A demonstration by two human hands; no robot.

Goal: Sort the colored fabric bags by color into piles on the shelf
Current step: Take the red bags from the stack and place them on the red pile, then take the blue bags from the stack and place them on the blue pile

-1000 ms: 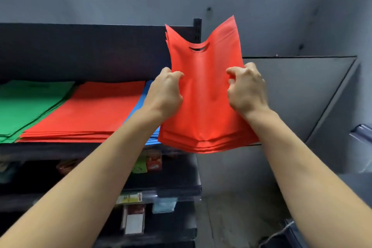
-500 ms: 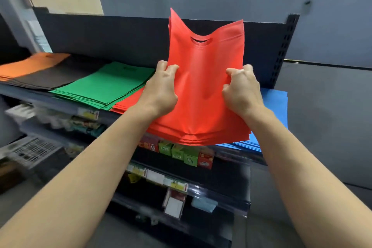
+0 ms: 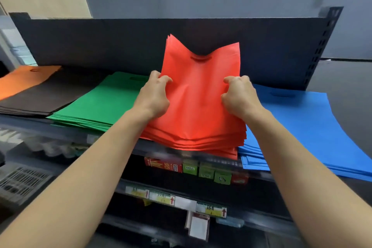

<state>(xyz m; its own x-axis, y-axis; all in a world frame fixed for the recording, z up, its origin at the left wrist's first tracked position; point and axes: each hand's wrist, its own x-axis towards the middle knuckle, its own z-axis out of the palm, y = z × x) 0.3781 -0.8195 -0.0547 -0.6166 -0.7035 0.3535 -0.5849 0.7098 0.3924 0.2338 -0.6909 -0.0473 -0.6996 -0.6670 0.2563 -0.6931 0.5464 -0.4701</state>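
Two hands, left hand and right hand, each clamped on a side edge of a red bag stack, tilted up over the shelf. Green pile just left, blue pile right; black pile, orange pile farther left.

We grip the red bags by their sides with left hand and right hand; green bags lie left of them, blue bags right.
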